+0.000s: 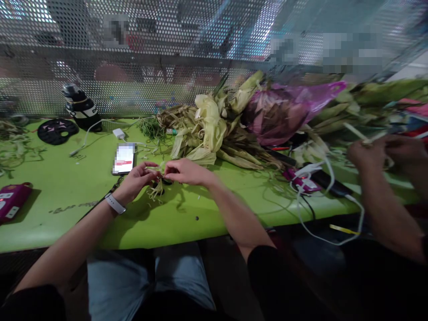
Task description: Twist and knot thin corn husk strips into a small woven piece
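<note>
While in hands, strips inside edge

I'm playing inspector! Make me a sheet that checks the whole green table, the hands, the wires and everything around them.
Surface: green table, with small dark specks and scraps on it
Job's things: small bundle of pale strips; big husk pile behind
Clutter: phone, black bottle, purple box, pink-purple bag
Hands: left hand and right hand pinch the bundle, close together
Cables: thin white cable near the bottle; thicker white cable hangs over the front edge
Surroundings: metal screen with holes behind; another person's hands at the right
Spilled liquid: nothing seen
</note>
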`<action>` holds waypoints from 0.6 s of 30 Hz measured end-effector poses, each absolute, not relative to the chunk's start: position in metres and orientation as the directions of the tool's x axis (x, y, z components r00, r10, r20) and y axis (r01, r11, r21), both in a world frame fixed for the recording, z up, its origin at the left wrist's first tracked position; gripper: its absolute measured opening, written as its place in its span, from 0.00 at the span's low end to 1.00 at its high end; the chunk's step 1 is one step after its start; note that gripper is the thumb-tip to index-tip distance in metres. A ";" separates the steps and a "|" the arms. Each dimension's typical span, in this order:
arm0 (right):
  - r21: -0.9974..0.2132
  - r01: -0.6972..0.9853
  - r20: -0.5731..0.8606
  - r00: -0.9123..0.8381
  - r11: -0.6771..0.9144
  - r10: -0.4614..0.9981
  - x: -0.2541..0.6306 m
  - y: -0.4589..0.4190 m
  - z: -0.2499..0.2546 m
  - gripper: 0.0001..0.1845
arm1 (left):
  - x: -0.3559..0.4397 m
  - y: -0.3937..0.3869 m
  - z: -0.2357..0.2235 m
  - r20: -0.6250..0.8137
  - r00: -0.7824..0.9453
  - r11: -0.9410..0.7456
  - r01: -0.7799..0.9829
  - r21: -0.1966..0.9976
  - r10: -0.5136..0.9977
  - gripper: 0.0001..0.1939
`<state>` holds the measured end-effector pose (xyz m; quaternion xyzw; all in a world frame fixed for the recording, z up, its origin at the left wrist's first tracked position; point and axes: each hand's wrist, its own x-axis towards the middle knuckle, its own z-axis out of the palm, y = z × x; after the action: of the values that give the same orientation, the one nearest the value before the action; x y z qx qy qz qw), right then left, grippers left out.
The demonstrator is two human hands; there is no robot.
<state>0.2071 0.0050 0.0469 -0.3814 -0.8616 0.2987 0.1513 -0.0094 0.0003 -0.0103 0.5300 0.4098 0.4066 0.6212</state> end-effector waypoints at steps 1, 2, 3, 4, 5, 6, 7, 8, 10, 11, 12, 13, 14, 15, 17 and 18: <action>-0.648 0.558 0.021 -0.668 0.519 0.744 0.208 0.005 0.047 0.05 | -0.009 0.000 -0.012 -0.055 0.335 0.079 -0.060 0.995 0.941 0.21; -0.666 0.547 0.010 -0.673 0.507 0.739 0.208 0.005 0.048 0.05 | -0.009 0.000 -0.013 -0.029 0.338 0.050 -0.054 0.997 0.941 0.22; -0.683 0.539 0.001 -0.675 0.494 0.738 0.209 0.005 0.049 0.06 | -0.009 0.000 -0.014 -0.005 0.343 0.024 -0.052 0.998 0.939 0.23; -0.696 0.535 -0.007 -0.672 0.478 0.741 0.210 0.005 0.049 0.07 | -0.008 0.000 -0.015 0.016 0.346 0.003 -0.053 0.999 0.938 0.23; -0.707 0.537 -0.018 -0.665 0.461 0.746 0.210 0.005 0.050 0.08 | -0.008 0.000 -0.015 0.029 0.352 -0.011 -0.054 0.998 0.935 0.23; -0.715 0.542 -0.033 -0.657 0.442 0.753 0.210 0.005 0.050 0.10 | -0.008 0.000 -0.015 0.037 0.357 -0.019 -0.054 0.998 0.934 0.23; -0.723 0.548 -0.048 -0.648 0.421 0.760 0.209 0.006 0.049 0.11 | -0.007 0.000 -0.015 0.039 0.361 -0.022 -0.051 0.998 0.932 0.24; -0.729 0.551 -0.060 -0.643 0.406 0.764 0.208 0.006 0.049 0.12 | -0.007 0.000 -0.015 0.038 0.364 -0.022 -0.048 0.999 0.931 0.25; -0.734 0.552 -0.058 -0.631 0.395 0.774 0.205 0.007 0.045 0.13 | -0.006 -0.001 -0.015 0.032 0.364 -0.018 -0.042 0.999 0.931 0.26; -0.731 0.555 -0.046 -0.620 0.397 0.783 0.203 0.007 0.043 0.12 | -0.006 -0.001 -0.015 0.030 0.363 -0.017 -0.040 0.999 0.931 0.27; -0.727 0.558 -0.032 -0.609 0.399 0.793 0.202 0.007 0.041 0.12 | -0.005 -0.001 -0.015 0.031 0.362 -0.018 -0.039 0.999 0.931 0.27; -0.725 0.561 -0.023 -0.599 0.399 0.801 0.200 0.008 0.039 0.12 | -0.005 -0.001 -0.015 0.034 0.362 -0.020 -0.041 0.999 0.932 0.27; -0.725 0.563 -0.018 -0.591 0.396 0.807 0.199 0.008 0.038 0.11 | -0.005 -0.001 -0.015 0.037 0.362 -0.022 -0.045 0.999 0.931 0.26; -0.726 0.565 -0.018 -0.584 0.391 0.811 0.199 0.008 0.037 0.11 | -0.005 -0.001 -0.015 0.038 0.367 -0.020 -0.051 0.998 0.930 0.26; -0.726 0.567 -0.016 -0.580 0.389 0.814 0.198 0.008 0.036 0.09 | -0.005 -0.001 -0.015 0.034 0.381 -0.009 -0.068 0.998 0.924 0.26; -0.724 0.568 -0.013 -0.579 0.392 0.815 0.198 0.007 0.036 0.09 | -0.005 -0.001 -0.015 0.032 0.389 -0.004 -0.071 0.997 0.921 0.25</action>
<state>0.1976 0.0073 0.0360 -0.4239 -0.8156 0.3527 0.1754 -0.0052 -0.0013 -0.0154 0.5766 0.3685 0.4119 0.6017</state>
